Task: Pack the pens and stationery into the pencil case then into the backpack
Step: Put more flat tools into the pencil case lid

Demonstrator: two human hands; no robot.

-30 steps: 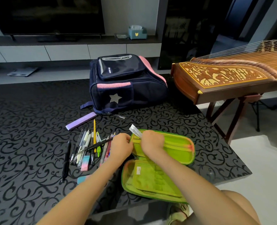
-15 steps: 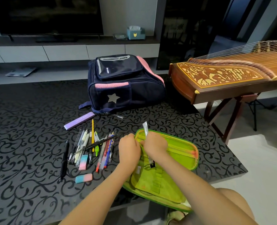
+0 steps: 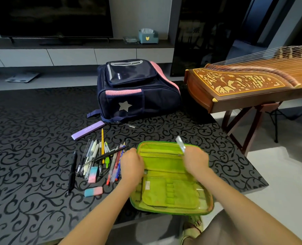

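Observation:
A green pencil case (image 3: 166, 175) lies open on the black patterned table (image 3: 31, 174). My right hand (image 3: 196, 161) hovers over its upper right part, shut on a clear pen (image 3: 180, 144) whose end sticks up past the case's rim. My left hand (image 3: 131, 163) rests fisted at the case's left edge; whether it grips the edge is hidden. Several pens and pencils (image 3: 100, 156) lie in a row left of the case, with two pink-and-blue erasers (image 3: 93, 191) and a black pen (image 3: 72, 172). The navy and pink backpack (image 3: 136, 91) stands behind them, closed.
A purple flat box (image 3: 88, 129) lies near the backpack's base, with a thin pen (image 3: 125, 124) beside it. A wooden zither (image 3: 252, 85) on a stand sits off the table's right edge. The table's near edge runs just below the case.
My right hand has moved right across the case with the clear pen, from its left part to its upper right. My left hand has stayed at the case's left edge.

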